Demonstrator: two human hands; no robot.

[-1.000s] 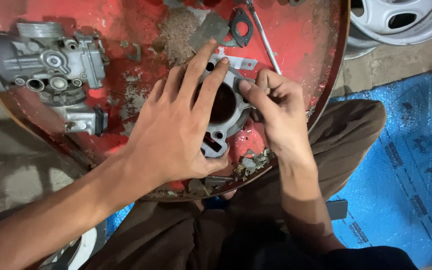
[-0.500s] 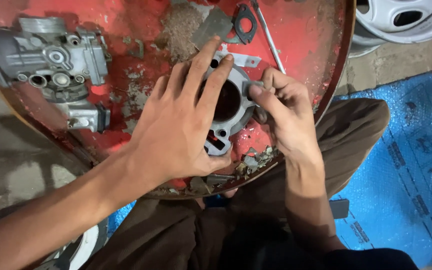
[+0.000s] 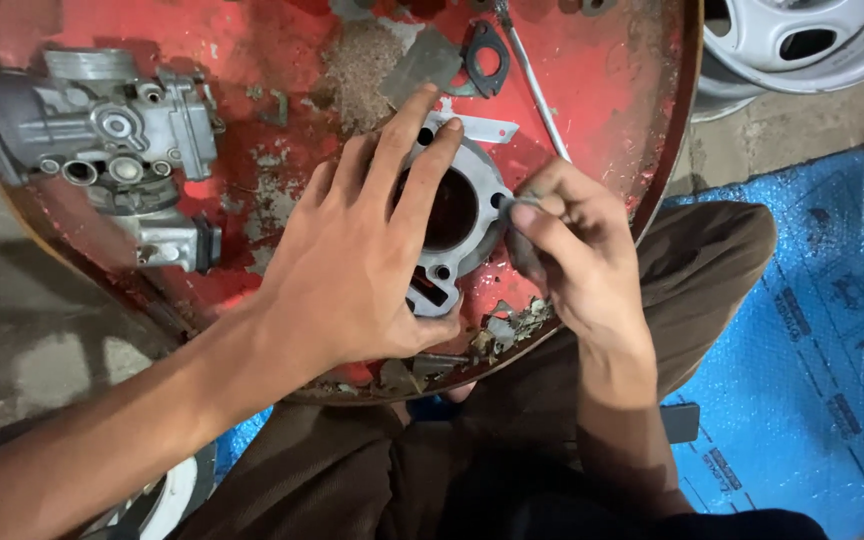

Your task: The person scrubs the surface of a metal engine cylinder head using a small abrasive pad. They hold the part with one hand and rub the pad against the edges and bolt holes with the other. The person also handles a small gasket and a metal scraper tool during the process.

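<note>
Under left hand [image 3: 357, 270], grey cylinder block [image 3: 472, 215], right hand [image 3: 572, 255] touching its edge

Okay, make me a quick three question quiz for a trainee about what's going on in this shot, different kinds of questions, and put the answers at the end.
1. True or false: the left hand lies flat on the grey metal cylinder block.
2. Which sits on the red round tray to the left of the block? A) a carburettor B) a hammer C) a spray can
3. Fill in: the right hand pinches a small thin ______ against the block's right edge.

Key
1. True. The fingers spread over the block's top, beside its bore.
2. A. The grey carburettor lies at the tray's upper left.
3. Tool; its exact kind is too small to tell.
</note>
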